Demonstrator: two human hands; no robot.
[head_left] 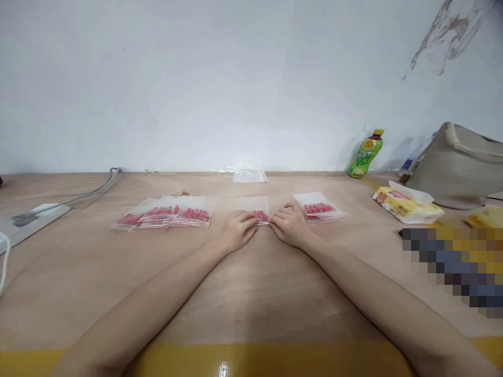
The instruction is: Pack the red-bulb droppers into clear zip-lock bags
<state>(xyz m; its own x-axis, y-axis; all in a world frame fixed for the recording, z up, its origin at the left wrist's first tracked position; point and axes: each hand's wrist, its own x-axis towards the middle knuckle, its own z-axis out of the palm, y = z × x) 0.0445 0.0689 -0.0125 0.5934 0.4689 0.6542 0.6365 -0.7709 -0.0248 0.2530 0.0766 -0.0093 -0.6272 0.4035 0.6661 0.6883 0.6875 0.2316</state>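
Note:
A small clear zip bag [255,203] with red pieces in it lies flat on the table between my hands. The fingers of my left hand [238,231] curl over its near left part, closed on the near edge. My right hand [290,225] pinches the near right corner, its fingers bent together. To the left lies an overlapping group of similar bags [161,209], each holding several red pieces. Just right of my right hand is another small stack of filled bags [319,207]. My fingers cover part of the middle bag's contents.
Flat white bags [249,176] lie by the wall. On the right stand a green drink bottle [366,154], a yellow tissue pack [408,204] and a beige bag [456,167]. A grey cable [78,196] runs to a power strip [39,222] at left. Pixelated patches hide the right edge.

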